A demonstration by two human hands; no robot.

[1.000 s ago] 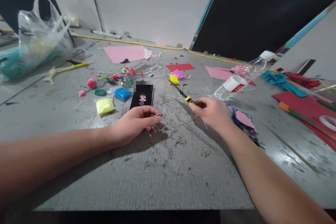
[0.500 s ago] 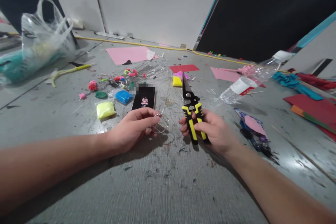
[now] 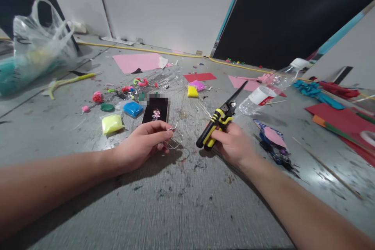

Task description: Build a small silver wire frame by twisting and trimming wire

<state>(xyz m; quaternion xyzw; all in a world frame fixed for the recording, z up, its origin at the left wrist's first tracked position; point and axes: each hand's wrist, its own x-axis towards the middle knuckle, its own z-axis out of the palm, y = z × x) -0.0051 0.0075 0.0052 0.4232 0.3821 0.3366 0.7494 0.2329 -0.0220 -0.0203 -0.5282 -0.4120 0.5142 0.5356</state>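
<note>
My left hand (image 3: 143, 140) pinches a thin silvery wire (image 3: 177, 145) bent into a loop, with a short end poking up by the thumb. Across from it, my right hand (image 3: 236, 145) is wrapped round the black and yellow handles of long-jawed pliers (image 3: 216, 122). Their dark, narrow jaws look closed and point up and to the right, toward the bottle. The wire and pliers are apart. Just beyond my left hand lies a phone (image 3: 156, 110) with its screen lit. Some fingers of both hands are hidden.
Packets of yellow (image 3: 112, 124), blue (image 3: 133, 109) and pink clay (image 3: 197, 85) lie about. A tilted plastic bottle (image 3: 259, 97) is right of the pliers. Loose wires (image 3: 164, 78), red paper (image 3: 200, 77), a thin stick (image 3: 328, 168) and a plastic bag (image 3: 43, 43) are around.
My right hand has turned the pliers clockwise, so the jaws swing from pointing away to pointing up-right. The left hand keeps its pinch on the wire. The whole view has shifted slightly.
</note>
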